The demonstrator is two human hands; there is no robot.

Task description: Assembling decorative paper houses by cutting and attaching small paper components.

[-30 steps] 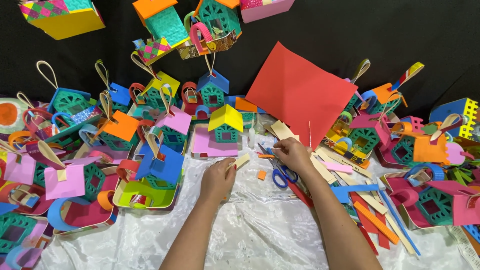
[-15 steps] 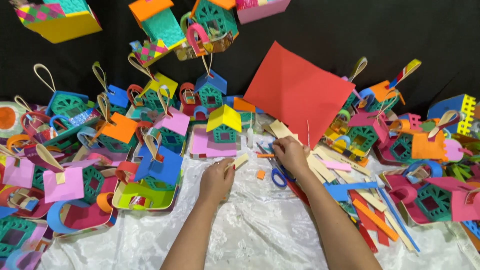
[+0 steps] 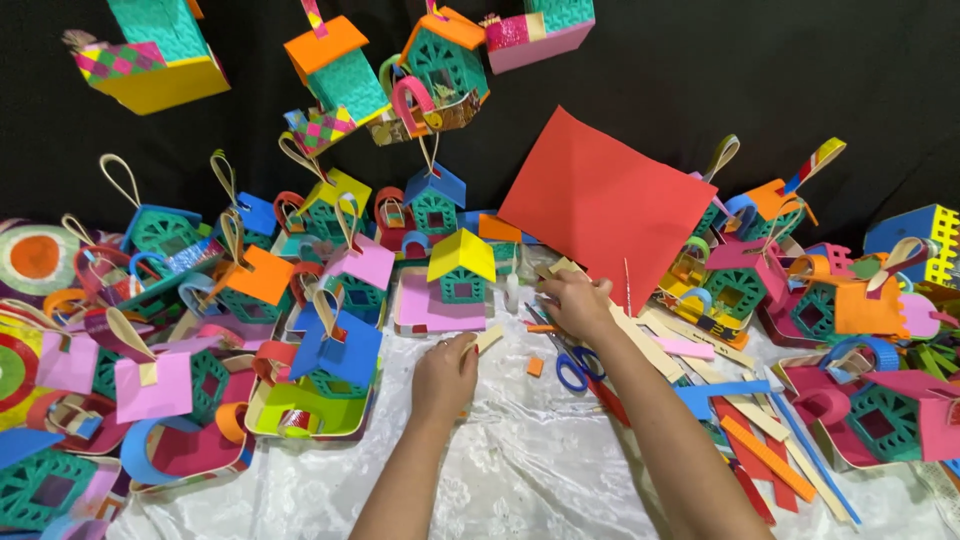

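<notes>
My left hand (image 3: 443,374) rests on the white lace cloth (image 3: 520,470) and pinches a small tan paper strip (image 3: 489,338) between thumb and finger. My right hand (image 3: 575,302) reaches forward into a pile of tan paper strips (image 3: 640,330), fingers curled on them near a small white glue bottle (image 3: 513,290). Blue-handled scissors (image 3: 577,366) lie on the cloth just below my right wrist. A large red paper sheet (image 3: 605,205) leans upright behind my right hand. A teal paper house with a yellow roof (image 3: 460,268) stands on a pink base ahead of my left hand.
Many small coloured paper houses with loop handles crowd the left (image 3: 250,300) and right (image 3: 860,400) sides. More houses hang above against a black backdrop (image 3: 340,70). Coloured paper strips (image 3: 760,440) lie at the right of my forearm. An orange scrap (image 3: 535,366) lies between my hands.
My right hand has shifted slightly left and forward from the scissors to the tan strips. My left hand keeps hold of the small tan strip and has hardly moved.
</notes>
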